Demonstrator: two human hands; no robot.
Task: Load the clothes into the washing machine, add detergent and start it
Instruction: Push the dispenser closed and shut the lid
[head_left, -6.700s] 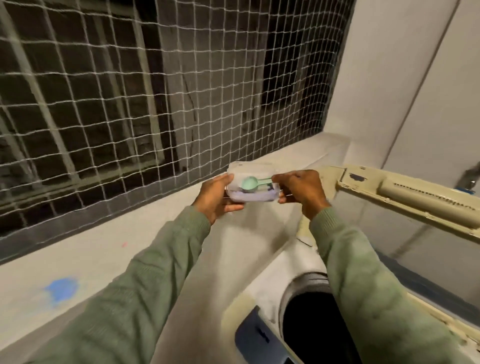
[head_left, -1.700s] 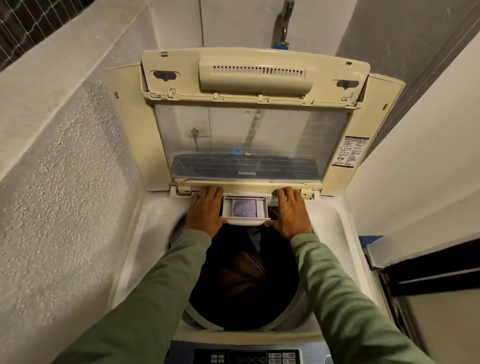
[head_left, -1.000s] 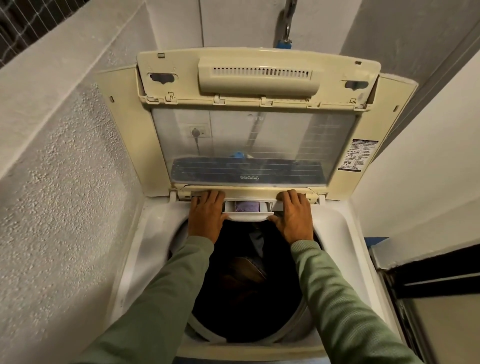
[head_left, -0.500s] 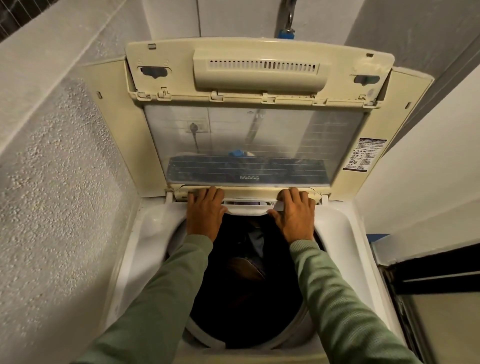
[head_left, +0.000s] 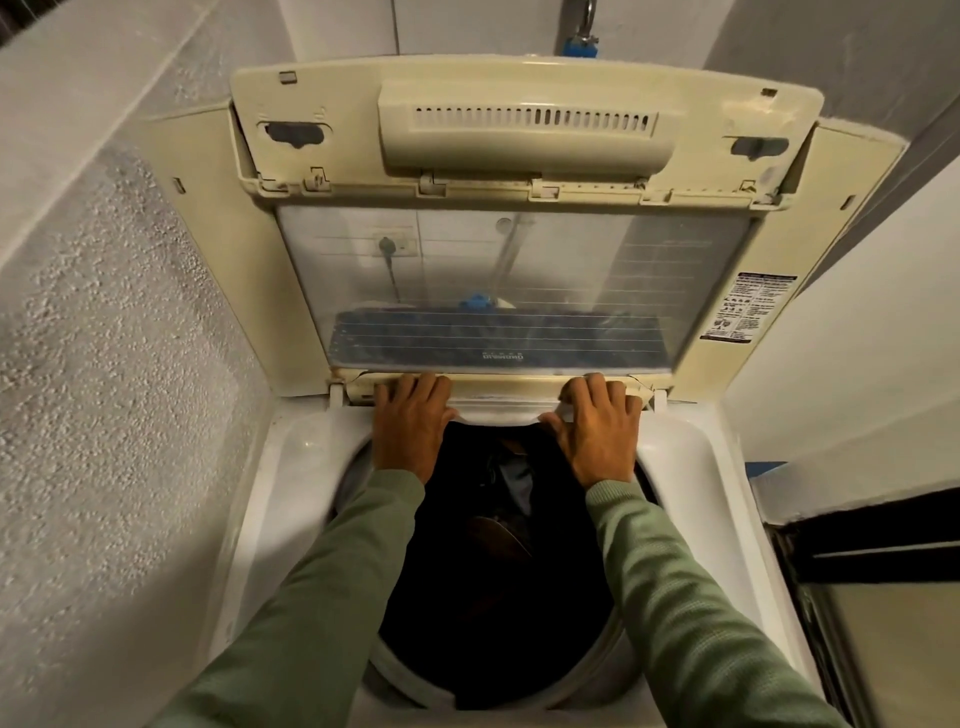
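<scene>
You've pushed the detergent drawer (head_left: 501, 409) in almost flush; its long axis runs crosswise between your left hand (head_left: 410, 434) and right hand (head_left: 597, 434) (each grip flat, fingers straight, pressing), clothes (head_left: 514, 483) just below.

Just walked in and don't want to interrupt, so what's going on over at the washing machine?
A person in green sleeves leans over the top-loading washing machine, whose lid stands raised. The left hand and right hand rest on the machine's back rim, on either side of the detergent drawer, which sits about flush. Dark clothes lie inside. The lid is not yet closed, so the wash looks unstarted.
</scene>
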